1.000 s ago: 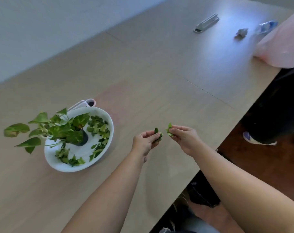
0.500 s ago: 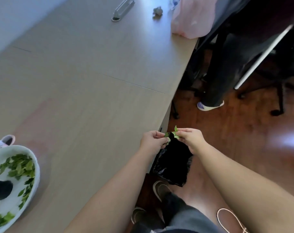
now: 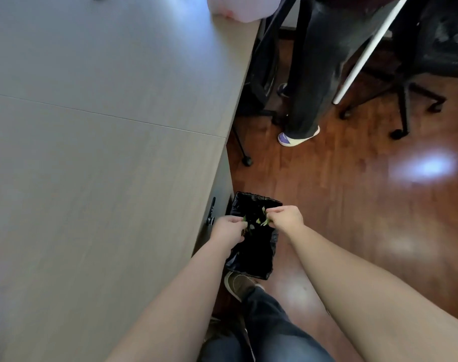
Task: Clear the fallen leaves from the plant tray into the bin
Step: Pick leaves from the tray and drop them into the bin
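Small green leaves [image 3: 260,221] show against the black liner of the bin [image 3: 251,246], which stands on the wooden floor [image 3: 353,205] just beside the edge of the table [image 3: 105,152]. Some of the scraps sit between the two hands, above the bin's open mouth; whether each one is pinched or loose in the air is hard to tell through the blur. The left hand [image 3: 229,229] is curled, fingertips drawn together over the near-left side of the opening, with a bit of green at its tips. The right hand [image 3: 285,218] is likewise closed into a pinch, with leaf pieces poking out at its fingertips. Both hands hover over the bin, close to each other but not touching.

Below the bin, the person's own brown shoe [image 3: 238,283] and dark trouser leg [image 3: 269,330] are planted on the floor. Farther off, another person's dark trousers [image 3: 319,61] and a purple-and-white shoe [image 3: 296,137] stand by the table end, beside the wheeled base of an office chair [image 3: 405,100]. A pale pink bag [image 3: 238,9] rests on the table's far corner.
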### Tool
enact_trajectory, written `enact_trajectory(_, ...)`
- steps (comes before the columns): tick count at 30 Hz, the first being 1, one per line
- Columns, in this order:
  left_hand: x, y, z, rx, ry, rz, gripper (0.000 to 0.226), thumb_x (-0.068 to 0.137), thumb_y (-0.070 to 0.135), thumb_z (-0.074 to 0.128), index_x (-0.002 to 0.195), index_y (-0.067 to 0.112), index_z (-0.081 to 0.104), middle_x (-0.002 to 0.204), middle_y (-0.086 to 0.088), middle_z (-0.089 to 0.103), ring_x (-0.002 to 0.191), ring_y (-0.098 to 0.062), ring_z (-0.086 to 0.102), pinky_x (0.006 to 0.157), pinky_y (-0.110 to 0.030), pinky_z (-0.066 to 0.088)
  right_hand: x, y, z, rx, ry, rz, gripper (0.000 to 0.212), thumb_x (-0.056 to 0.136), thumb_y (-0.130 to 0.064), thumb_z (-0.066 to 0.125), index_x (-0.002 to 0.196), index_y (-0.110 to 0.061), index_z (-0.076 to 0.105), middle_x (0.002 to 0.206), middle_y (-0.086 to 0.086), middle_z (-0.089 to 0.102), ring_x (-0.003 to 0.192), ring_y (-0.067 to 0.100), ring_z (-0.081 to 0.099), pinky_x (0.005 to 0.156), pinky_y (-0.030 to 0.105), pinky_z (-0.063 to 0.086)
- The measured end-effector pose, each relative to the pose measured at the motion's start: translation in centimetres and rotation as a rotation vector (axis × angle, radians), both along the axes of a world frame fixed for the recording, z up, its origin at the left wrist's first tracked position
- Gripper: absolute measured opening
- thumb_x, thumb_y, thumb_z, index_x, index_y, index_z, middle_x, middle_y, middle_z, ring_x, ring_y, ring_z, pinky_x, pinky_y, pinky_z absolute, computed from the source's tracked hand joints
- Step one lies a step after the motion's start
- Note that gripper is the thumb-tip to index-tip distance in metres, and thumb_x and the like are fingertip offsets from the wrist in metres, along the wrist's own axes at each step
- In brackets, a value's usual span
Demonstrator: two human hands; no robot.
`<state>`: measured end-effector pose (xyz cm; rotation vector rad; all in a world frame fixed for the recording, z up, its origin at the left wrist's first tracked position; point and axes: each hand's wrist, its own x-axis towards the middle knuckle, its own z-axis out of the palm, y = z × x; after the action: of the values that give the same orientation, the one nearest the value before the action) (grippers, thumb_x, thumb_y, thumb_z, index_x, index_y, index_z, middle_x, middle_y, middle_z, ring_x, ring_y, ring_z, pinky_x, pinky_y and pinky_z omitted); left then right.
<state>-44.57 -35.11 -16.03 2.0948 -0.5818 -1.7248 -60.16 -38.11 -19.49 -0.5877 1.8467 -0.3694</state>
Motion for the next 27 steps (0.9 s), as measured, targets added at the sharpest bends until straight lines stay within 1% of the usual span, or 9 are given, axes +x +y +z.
enact_trajectory(3,-0.2,-0.3,0.1,0.053,-0.007,0.002,0.023,0.09,0.022,0.06,0.109,0.014,0.068,0.095,-0.008,0.063,0.091,-0.026,0.061,0.091,-0.038,0.051,-0.2,-0.2,-0.5,0.07,0.014,0.097,0.022,0.08,-0.009,0.055,0.059,-0.013,0.058,0.066,0.011,0.053,0.059,0.023,0.045,0.06,0.037,0.04)
enact_trajectory(7,0.2,-0.4,1.4,0.064,0.03,0.029,0.036,0.091,0.024,0.058,0.124,0.012,0.063,0.116,-0.009,0.062,0.114,-0.032,0.058,0.099,-0.037,0.045,0.5,-0.2,-0.5,0.104,-0.052,0.053,0.02,0.086,-0.011,0.052,0.068,-0.015,0.046,0.067,0.007,0.045,0.06,0.021,0.045,0.063,0.04,0.043)
enact_trajectory(8,0.4,-0.4,1.5,0.054,0.051,0.039,0.037,0.089,0.025,0.059,0.123,0.012,0.064,0.116,-0.011,0.063,0.11,-0.031,0.06,0.098,-0.038,0.046,0.8,-0.3,-0.2,0.113,-0.088,0.008,0.025,0.087,-0.007,0.05,0.065,-0.017,0.044,0.064,0.006,0.039,0.056,0.021,0.04,0.065,0.04,0.023)
enact_trajectory(9,0.8,-0.3,1.9,0.037,0.085,0.049,0.034,0.086,0.027,0.06,0.116,0.013,0.067,0.11,-0.011,0.066,0.102,-0.027,0.063,0.092,-0.036,0.05,1.2,-0.4,0.2,0.114,-0.118,-0.032,0.024,0.087,-0.006,0.051,0.065,-0.018,0.05,0.063,0.005,0.041,0.055,0.022,0.044,0.079,0.038,0.018)
enact_trajectory(10,1.2,-0.2,2.3,0.009,0.12,0.063,0.029,0.083,0.028,0.061,0.107,0.013,0.07,0.103,-0.008,0.067,0.092,-0.022,0.064,0.082,-0.03,0.051,1.7,-0.6,0.6,0.094,-0.137,-0.069,0.016,0.086,-0.009,0.054,0.073,-0.014,0.061,0.068,0.005,0.052,0.064,0.022,0.057,0.097,0.042,0.038)
enact_trajectory(12,2.0,0.1,3.6,-0.047,0.178,0.097,0.025,0.087,0.025,0.06,0.108,0.013,0.068,0.103,-0.003,0.065,0.091,-0.016,0.061,0.078,-0.028,0.049,3.1,-1.0,2.2,0.016,-0.17,-0.116,0.011,0.085,-0.016,0.061,0.086,-0.008,0.068,0.084,0.006,0.067,0.091,0.023,0.068,0.094,0.042,0.053)
enact_trajectory(15,3.6,0.8,6.4,-0.134,0.265,0.121,0.03,0.098,0.02,0.05,0.124,0.011,0.061,0.113,-0.002,0.066,0.11,-0.02,0.06,0.095,-0.031,0.046,6.2,-1.3,6.2,-0.139,-0.285,-0.125,0.016,0.09,-0.016,0.056,0.096,-0.009,0.069,0.092,0.008,0.07,0.09,0.021,0.068,0.085,0.032,0.056)
enact_trajectory(20,8.3,2.3,11.7,-0.325,0.255,0.341,0.02,0.098,0.015,0.048,0.102,0.017,0.067,0.089,0.0,0.07,0.084,-0.014,0.065,0.075,-0.025,0.05,11.7,-1.7,13.1,-0.448,-0.37,-0.06,0.025,0.091,-0.009,0.045,0.095,-0.013,0.07,0.07,0.005,0.066,0.059,0.014,0.057,0.055,0.023,0.047)
enact_trajectory(27,18.1,8.6,17.3,-0.499,0.108,0.736,0.018,0.096,0.012,0.051,0.09,0.02,0.065,0.078,0.002,0.065,0.072,-0.012,0.059,0.067,-0.023,0.044,22.5,0.1,19.4,-0.481,-0.56,0.314,0.027,0.09,-0.005,0.044,0.088,-0.013,0.069,0.063,0.004,0.062,0.049,0.013,0.05,0.049,0.021,0.042)
